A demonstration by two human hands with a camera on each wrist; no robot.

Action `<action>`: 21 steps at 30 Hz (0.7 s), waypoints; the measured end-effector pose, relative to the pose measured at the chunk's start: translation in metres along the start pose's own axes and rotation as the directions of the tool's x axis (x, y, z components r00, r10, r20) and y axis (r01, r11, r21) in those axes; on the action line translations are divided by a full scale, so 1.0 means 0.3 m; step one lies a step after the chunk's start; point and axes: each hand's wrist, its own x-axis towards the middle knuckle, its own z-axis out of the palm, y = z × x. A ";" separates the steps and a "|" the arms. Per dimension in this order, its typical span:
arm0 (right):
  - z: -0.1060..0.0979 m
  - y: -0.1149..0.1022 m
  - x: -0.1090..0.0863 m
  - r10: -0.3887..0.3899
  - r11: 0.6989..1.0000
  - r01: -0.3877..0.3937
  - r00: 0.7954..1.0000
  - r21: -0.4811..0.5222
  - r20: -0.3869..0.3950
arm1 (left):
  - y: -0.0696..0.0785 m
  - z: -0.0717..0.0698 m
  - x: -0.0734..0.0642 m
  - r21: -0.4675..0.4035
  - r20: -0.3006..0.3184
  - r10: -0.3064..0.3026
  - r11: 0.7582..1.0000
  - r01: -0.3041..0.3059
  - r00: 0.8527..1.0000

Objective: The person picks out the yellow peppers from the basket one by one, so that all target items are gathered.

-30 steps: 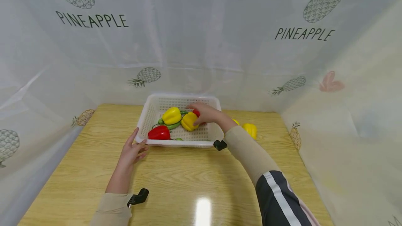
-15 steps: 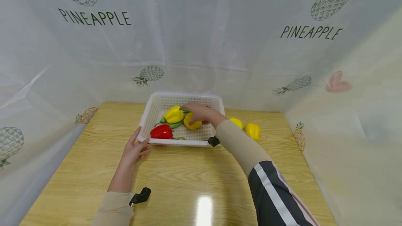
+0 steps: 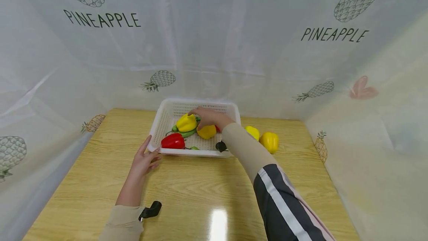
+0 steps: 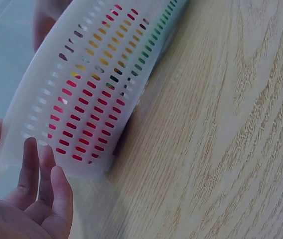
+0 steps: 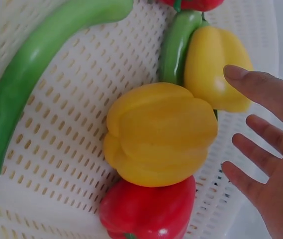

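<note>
A white perforated basket (image 3: pixel 197 152) holds several peppers. My left hand (image 3: pixel 142 163) grips its front left corner, thumb and fingers (image 4: pixel 30 169) against the rim and side. My right hand (image 3: pixel 208 116) reaches over the basket with fingers spread and nothing in them. In the right wrist view, its thumb overlaps one yellow bell pepper (image 5: pixel 216 59). A nearer yellow bell pepper (image 5: pixel 161 134) lies beside it, against a red bell pepper (image 5: pixel 151 206). Another red bell pepper (image 3: pixel 172 141) lies at the basket's front left. A long green pepper (image 5: pixel 27 79) curves across the bottom.
Two more yellow bell peppers, one at the back (image 3: pixel 252 132) and one nearer (image 3: pixel 269 142), lie on the wooden table (image 3: pixel 187 185) right of the basket. A pineapple-print curtain (image 3: pixel 214 47) hangs behind and at both sides.
My right hand has moved left inside the basket, from above the red and middle yellow peppers toward the left yellow one. My left hand stays on the basket corner.
</note>
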 end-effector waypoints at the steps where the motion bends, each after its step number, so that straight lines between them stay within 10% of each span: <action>1: 0.000 -0.001 0.004 0.001 1.000 -0.001 1.000 0.001 0.001 | 0.000 0.001 0.000 0.004 -0.002 -0.003 1.000 0.003 1.000; 21: 0.049 0.010 0.099 0.055 0.998 -0.053 0.998 0.033 -0.031 | -0.004 -0.005 -0.004 -0.011 -0.008 0.002 1.000 -0.003 1.000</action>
